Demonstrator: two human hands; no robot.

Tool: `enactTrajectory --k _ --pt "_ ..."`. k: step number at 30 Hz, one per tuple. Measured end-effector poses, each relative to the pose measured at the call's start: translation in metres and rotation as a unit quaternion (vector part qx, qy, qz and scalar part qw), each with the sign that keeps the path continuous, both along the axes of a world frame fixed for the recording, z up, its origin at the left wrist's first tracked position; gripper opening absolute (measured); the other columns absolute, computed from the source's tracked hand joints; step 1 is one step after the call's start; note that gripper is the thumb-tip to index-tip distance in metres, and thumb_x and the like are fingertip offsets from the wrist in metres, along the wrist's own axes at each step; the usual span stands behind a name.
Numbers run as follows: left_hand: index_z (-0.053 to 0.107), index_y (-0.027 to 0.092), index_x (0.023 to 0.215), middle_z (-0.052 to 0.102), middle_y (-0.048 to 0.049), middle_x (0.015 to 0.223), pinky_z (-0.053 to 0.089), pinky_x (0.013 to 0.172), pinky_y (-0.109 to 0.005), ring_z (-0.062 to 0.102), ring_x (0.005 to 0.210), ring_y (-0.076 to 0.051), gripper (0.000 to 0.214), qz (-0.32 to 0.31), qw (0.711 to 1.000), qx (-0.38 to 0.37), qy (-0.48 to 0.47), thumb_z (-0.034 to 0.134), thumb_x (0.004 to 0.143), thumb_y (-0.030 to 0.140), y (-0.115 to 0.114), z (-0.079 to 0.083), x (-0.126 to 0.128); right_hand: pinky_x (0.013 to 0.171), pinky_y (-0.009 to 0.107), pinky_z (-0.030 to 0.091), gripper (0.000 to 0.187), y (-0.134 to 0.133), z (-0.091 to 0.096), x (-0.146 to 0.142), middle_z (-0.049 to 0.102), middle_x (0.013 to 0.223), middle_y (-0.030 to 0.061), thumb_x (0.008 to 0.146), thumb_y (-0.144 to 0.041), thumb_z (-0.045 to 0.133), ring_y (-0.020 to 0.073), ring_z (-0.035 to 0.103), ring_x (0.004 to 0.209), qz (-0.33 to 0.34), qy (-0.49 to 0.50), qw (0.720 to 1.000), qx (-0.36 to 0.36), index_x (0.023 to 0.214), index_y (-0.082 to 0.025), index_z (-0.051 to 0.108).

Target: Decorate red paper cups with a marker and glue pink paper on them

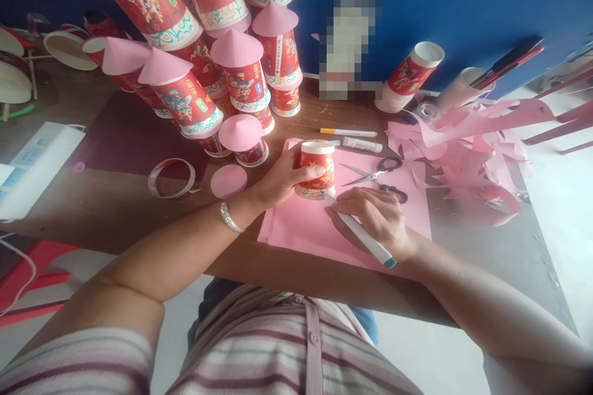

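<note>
My left hand point(288, 174) grips a red paper cup point(315, 163) with a white rim and a patterned white band at its lower end. In my right hand point(376, 217) is a white marker pen point(364, 239) with a green end, its tip at the cup's lower band. Beneath both hands lie pink paper sheets point(296, 222). Scissors point(370, 176) with black handles rest partly spread just beyond my right hand. Behind them are a glue stick point(362, 145) and a yellow-and-white marker point(348, 133).
Several decorated red cups with pink paper cones point(237, 49) are stacked at the back left. A tape roll point(172, 178) and a pink paper disc point(228, 182) lie left of my hand. Pink paper scraps point(477, 154), a cup stack point(410, 77) and a pen holder point(466, 86) occupy the right.
</note>
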State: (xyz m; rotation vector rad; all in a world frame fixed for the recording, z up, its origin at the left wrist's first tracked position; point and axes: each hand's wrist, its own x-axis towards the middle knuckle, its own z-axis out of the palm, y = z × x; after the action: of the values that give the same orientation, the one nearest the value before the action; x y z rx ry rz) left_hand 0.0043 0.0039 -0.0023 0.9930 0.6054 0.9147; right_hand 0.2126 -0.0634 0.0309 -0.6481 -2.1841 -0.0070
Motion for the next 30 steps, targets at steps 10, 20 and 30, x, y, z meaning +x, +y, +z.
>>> enactTrajectory --k 10,20,30 --pt "0.069 0.019 0.118 0.070 -0.0065 0.105 0.055 0.086 -0.033 0.066 0.098 -0.020 0.052 0.007 1.000 0.010 0.009 0.093 0.076 0.039 0.0001 -0.0004 -0.0005 0.058 0.026 0.058 0.018 0.0001 0.0020 0.0000 0.073 0.077 -0.0015 0.097 -0.004 0.066 0.0157 0.073 0.065 0.003 -0.007 1.000 -0.006 0.103 -0.021 0.065" --pt "0.069 0.020 0.122 0.068 -0.0062 0.108 0.055 0.085 -0.033 0.065 0.097 -0.019 0.054 0.000 1.000 0.001 0.002 0.092 0.077 0.038 -0.0001 -0.0011 -0.0006 0.058 0.026 0.059 0.019 0.0001 0.0011 0.0001 0.073 0.077 -0.0023 0.098 -0.005 0.064 0.0145 0.073 0.064 0.000 -0.004 1.000 -0.007 0.105 -0.022 0.065" --pt "0.067 0.021 0.124 0.068 -0.0038 0.109 0.056 0.094 -0.038 0.066 0.099 -0.019 0.052 0.036 0.999 -0.011 -0.010 0.087 0.078 0.034 -0.0006 0.0044 0.0012 0.093 0.043 0.073 0.020 -0.0019 0.0009 -0.0034 0.071 0.077 -0.0058 0.094 -0.007 0.073 0.0117 0.067 0.060 0.016 0.019 1.000 -0.013 0.101 -0.023 0.064"
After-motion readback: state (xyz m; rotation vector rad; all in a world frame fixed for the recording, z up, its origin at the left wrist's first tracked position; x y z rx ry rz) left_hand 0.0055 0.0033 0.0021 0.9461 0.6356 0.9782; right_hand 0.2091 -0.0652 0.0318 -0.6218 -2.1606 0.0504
